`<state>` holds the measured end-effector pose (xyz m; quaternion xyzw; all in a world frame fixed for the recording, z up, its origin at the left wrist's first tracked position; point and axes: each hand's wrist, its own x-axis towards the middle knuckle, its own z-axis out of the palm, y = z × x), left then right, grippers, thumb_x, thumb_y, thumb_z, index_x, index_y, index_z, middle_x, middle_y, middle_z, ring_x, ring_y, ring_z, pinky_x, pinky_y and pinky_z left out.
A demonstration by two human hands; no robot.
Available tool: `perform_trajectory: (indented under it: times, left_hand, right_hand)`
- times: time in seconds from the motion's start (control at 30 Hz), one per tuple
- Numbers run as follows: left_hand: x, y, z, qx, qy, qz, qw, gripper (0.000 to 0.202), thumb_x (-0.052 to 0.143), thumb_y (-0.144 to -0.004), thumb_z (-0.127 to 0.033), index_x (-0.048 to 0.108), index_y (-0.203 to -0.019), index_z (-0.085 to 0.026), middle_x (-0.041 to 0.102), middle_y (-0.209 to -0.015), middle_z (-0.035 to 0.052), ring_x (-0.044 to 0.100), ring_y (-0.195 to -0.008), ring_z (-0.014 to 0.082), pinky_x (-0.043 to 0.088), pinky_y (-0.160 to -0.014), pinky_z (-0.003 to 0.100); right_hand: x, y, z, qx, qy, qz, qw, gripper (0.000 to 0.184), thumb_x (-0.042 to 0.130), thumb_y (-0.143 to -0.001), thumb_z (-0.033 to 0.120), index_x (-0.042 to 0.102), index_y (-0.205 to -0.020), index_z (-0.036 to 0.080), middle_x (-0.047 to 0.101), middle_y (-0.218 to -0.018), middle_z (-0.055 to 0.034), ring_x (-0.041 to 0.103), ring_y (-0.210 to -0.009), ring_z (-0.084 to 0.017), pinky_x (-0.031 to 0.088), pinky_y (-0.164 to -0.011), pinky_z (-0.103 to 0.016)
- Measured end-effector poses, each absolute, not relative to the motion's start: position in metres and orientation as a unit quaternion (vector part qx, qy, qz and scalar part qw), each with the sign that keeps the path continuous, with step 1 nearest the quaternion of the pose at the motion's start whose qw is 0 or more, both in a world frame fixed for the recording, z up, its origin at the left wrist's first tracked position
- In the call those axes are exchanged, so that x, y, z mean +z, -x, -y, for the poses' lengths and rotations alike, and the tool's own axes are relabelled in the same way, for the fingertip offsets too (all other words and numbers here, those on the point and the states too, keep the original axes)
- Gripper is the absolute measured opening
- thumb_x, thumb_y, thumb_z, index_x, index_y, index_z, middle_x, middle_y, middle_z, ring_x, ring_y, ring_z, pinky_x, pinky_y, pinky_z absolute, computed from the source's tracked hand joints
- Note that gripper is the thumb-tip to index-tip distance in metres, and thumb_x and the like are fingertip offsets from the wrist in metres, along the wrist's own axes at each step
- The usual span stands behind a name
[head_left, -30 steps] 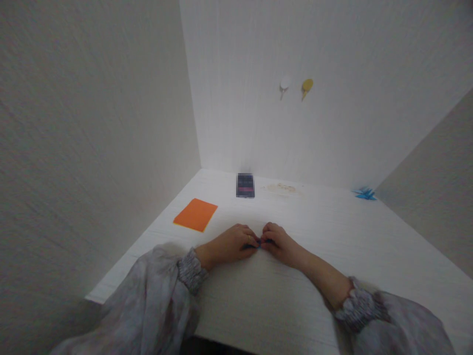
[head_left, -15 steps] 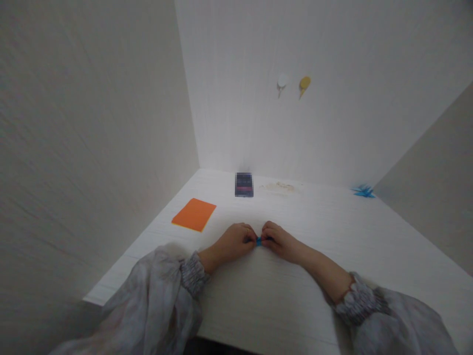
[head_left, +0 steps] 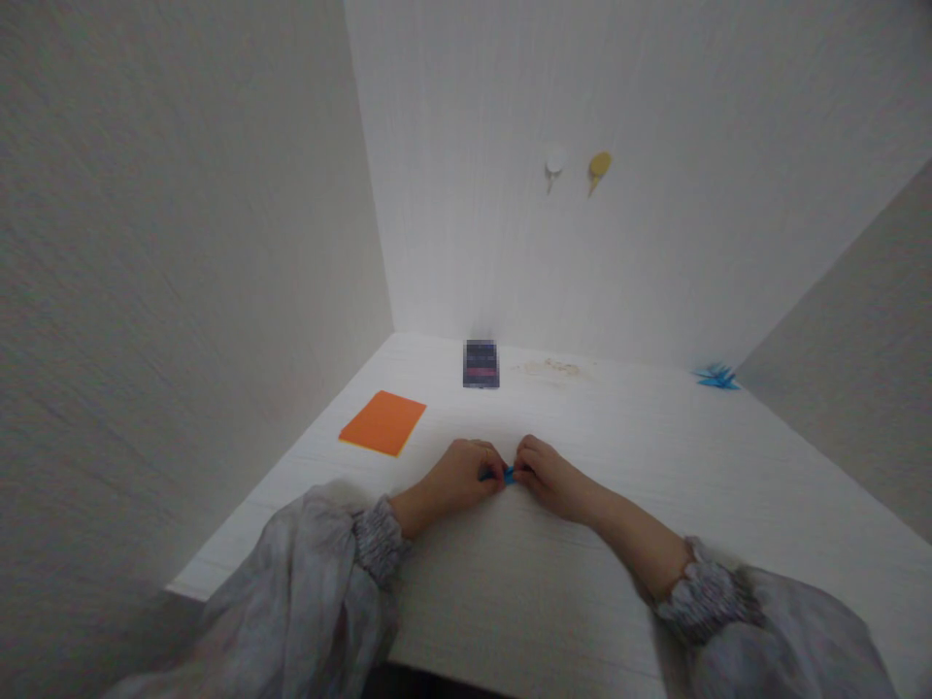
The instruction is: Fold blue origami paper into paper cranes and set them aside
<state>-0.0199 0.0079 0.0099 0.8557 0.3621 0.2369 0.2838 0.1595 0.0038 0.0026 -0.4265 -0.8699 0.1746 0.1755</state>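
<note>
Between my two hands is a small piece of folded blue paper (head_left: pixel 509 476), mostly hidden by my fingers. My left hand (head_left: pixel 470 474) pinches its left end, and a bit of blue also shows inside the curl of those fingers. On the other side my right hand (head_left: pixel 548 476) grips the right end with bent fingers. Both hands are close together, low over the white table (head_left: pixel 466 602). The paper's exact folded shape is too small to make out.
An orange square of paper (head_left: pixel 383 423) lies left of my hands. Against the back wall stands a dark, blurred box (head_left: pixel 482 365). Blue folded paper pieces (head_left: pixel 717 377) sit in the far right corner. A white hook (head_left: pixel 554 165) and a yellow hook (head_left: pixel 600 165) are on the wall.
My fingers have shifted slightly on the blue paper, and more blue now shows inside my left hand. Everything else stays where it was.
</note>
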Motion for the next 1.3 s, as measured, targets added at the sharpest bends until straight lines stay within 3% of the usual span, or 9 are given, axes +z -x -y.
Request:
perform_trajectory:
  times: [0.27,0.6,0.8,1.3]
  left_hand:
    - [0.010,0.018,-0.006,0.246,-0.838,-0.402,0.274,0.012,0.055,-0.069,-0.019,0.067,-0.069,-0.015,0.065,-0.074,0.0017,0.057,-0.069,0.0141,0.043,-0.069,0.024]
    - [0.010,0.020,-0.004,0.259,-0.831,-0.402,0.283,0.019,0.056,-0.071,-0.021,0.065,-0.087,-0.018,0.065,-0.083,0.0011,0.058,-0.079,0.0155,0.043,-0.075,0.026]
    - [0.004,0.021,-0.006,0.263,-0.833,-0.396,0.283,0.015,0.056,-0.073,-0.022,0.069,-0.078,-0.017,0.062,-0.088,0.0031,0.057,-0.078,0.0143,0.044,-0.074,0.024]
    - [0.000,0.020,-0.008,0.269,-0.822,-0.388,0.317,0.012,0.057,-0.071,-0.019,0.068,-0.075,-0.018,0.063,-0.084,0.0016,0.058,-0.077,0.0132,0.045,-0.073,0.023]
  right_hand:
    - [0.005,-0.157,-0.003,0.175,0.442,0.864,0.168,0.008,0.048,-0.075,0.011,0.054,-0.070,0.014,0.049,-0.078,-0.0050,0.048,-0.076,-0.015,0.039,-0.069,-0.027]
    - [0.006,-0.155,-0.002,0.180,0.456,0.855,0.169,0.004,0.050,-0.073,0.012,0.054,-0.072,0.014,0.050,-0.079,-0.0045,0.048,-0.075,-0.014,0.039,-0.068,-0.025]
    - [0.005,-0.155,-0.003,0.179,0.460,0.853,0.169,0.006,0.050,-0.075,0.014,0.055,-0.072,0.013,0.051,-0.079,-0.0048,0.048,-0.074,-0.015,0.039,-0.067,-0.025]
    - [0.006,-0.150,0.001,0.158,0.482,0.848,0.154,0.007,0.049,-0.075,0.012,0.054,-0.071,0.013,0.051,-0.079,-0.0053,0.048,-0.075,-0.015,0.040,-0.069,-0.026]
